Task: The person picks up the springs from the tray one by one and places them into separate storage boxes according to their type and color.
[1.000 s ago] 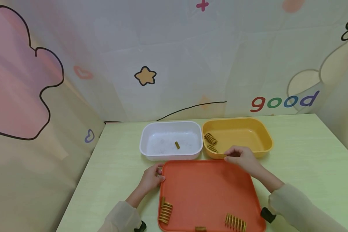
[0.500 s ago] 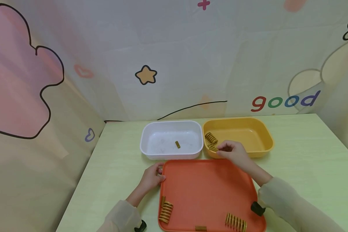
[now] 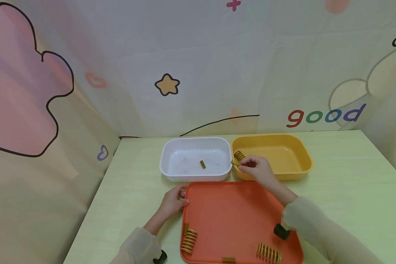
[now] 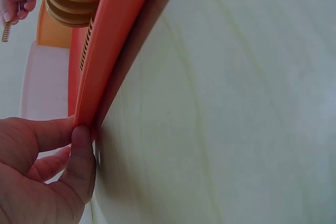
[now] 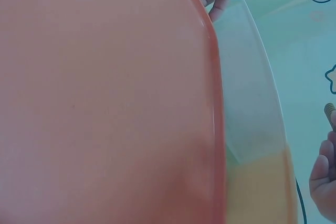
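Observation:
My right hand [image 3: 262, 173] pinches a small brass spring [image 3: 235, 163] between thumb and fingers, above the left end of the yellow bin [image 3: 280, 157]. The same small spring [image 4: 6, 32] sticks out from the fingertips in the left wrist view. In the yellow bin lie large springs; one large spring [image 3: 239, 155] shows, the other is hidden by the hand. A small spring [image 3: 202, 164] lies in the white bin [image 3: 194, 178]. With thumb and fingers my left hand [image 3: 172, 201] grips the left rim of the orange tray [image 3: 231, 216].
The tray bears a large spring [image 3: 189, 242] and a small spring [image 3: 186, 228] on its left, a small spring [image 3: 228, 260] at the front, and a large spring [image 3: 268, 253] at front right. Both bins stand side by side behind the tray, before a printed cloth [image 3: 211, 73].
My right hand has moved left with the small spring, from the yellow bin's front rim towards the white bin. My left hand has stayed on the tray rim.

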A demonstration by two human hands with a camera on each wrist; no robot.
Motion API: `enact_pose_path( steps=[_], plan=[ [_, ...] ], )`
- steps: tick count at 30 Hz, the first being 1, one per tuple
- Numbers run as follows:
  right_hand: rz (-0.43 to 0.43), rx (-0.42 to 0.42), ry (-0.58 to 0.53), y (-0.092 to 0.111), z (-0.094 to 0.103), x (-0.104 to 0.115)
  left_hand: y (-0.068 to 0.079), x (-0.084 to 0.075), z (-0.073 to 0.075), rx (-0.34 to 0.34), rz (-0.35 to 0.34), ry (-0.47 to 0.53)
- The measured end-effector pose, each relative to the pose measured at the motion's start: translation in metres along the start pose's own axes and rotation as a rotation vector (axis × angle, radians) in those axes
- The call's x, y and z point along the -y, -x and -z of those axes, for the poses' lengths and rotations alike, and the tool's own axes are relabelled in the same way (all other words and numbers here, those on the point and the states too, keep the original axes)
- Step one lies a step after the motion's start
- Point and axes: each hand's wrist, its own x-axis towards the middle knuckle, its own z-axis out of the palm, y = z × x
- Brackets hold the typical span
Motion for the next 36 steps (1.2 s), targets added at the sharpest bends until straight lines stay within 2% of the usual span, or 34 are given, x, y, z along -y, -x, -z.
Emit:
enact_pose_path(
  steps=[19,36],
  plan=[
    [-0.01,-0.062,-0.011,-0.013,-0.021,0.005,0.0,-0.001,0.0,-0.001,-0.007,-0.018],
    [-0.046,-0.106,-0.006,-0.029,-0.039,-0.002,0.0,0.0,0.0,-0.001,-0.004,-0.014]
  ],
)
